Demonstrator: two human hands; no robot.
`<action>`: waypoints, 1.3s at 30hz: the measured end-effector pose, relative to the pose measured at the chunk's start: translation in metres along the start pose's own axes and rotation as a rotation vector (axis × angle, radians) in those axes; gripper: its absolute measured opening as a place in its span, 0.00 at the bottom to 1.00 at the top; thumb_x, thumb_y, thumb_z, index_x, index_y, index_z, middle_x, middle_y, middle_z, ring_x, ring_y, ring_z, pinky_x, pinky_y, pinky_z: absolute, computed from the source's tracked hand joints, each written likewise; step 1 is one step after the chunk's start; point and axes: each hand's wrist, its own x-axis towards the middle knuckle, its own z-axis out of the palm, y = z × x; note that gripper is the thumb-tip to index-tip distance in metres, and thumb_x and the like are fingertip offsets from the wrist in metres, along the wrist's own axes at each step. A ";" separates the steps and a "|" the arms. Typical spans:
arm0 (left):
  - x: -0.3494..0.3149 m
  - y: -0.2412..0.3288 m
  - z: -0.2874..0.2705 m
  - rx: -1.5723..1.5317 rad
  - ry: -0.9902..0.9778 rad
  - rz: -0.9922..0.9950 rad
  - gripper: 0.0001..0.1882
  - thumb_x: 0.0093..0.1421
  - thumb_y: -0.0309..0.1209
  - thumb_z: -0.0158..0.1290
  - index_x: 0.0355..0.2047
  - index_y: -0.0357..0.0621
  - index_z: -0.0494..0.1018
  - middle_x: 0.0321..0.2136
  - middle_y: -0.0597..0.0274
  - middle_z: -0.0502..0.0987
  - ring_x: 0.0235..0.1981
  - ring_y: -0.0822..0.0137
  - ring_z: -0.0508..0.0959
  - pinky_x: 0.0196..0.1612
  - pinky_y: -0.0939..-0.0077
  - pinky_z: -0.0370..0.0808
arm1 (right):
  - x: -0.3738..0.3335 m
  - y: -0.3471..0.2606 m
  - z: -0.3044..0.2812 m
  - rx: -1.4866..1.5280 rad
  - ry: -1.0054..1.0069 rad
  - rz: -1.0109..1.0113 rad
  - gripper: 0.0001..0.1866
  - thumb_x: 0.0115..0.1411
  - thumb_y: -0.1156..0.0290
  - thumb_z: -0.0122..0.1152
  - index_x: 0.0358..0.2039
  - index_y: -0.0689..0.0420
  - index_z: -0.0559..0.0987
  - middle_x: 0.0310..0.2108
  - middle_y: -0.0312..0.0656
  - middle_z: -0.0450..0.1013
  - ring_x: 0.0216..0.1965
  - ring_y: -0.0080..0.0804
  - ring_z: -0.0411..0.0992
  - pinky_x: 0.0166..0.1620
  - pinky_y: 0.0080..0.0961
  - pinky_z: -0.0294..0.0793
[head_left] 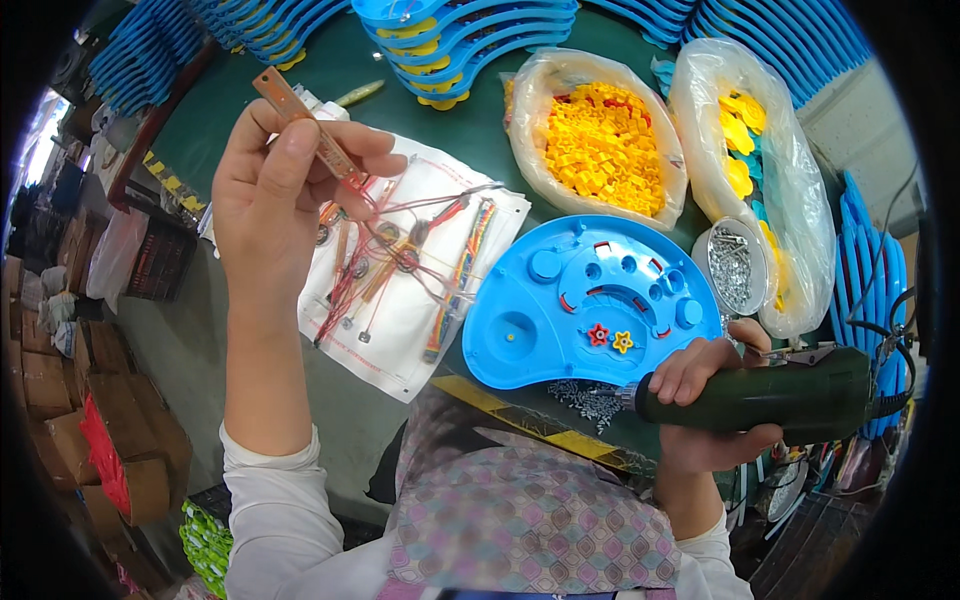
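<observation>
My left hand (275, 195) is raised at the left, pinching a narrow copper-coloured circuit board strip (308, 123) between thumb and fingers. Thin red wires (385, 205) trail from its lower end toward a tangle of wired parts (400, 250) on a white plastic bag (375, 362). My right hand (700, 400) is wrapped round a dark green electric screwdriver (770, 395), its tip pointing left over loose small screws (592, 402). Beside it lies a blue plastic tray-like shell (515, 270) with round recesses, slots, and a red and a yellow star-shaped piece (622, 342).
Behind the shell stand a clear bag of yellow and red pieces (605, 150), a second bag (790, 180) with yellow parts, and a bowl of screws (730, 268). Stacked blue shells (470, 50) line the far edge. Yellow-black tape (540, 428) marks the near edge.
</observation>
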 end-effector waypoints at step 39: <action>-0.094 -0.127 0.152 0.750 -0.816 0.125 0.11 0.49 0.27 0.68 0.35 0.46 0.83 0.31 0.63 0.75 0.37 0.59 0.73 0.42 0.65 0.71 | 0.006 -0.001 -0.047 -0.129 0.133 -0.157 0.64 0.47 0.15 0.51 0.64 0.63 0.59 0.29 0.44 0.73 0.30 0.37 0.75 0.39 0.38 0.79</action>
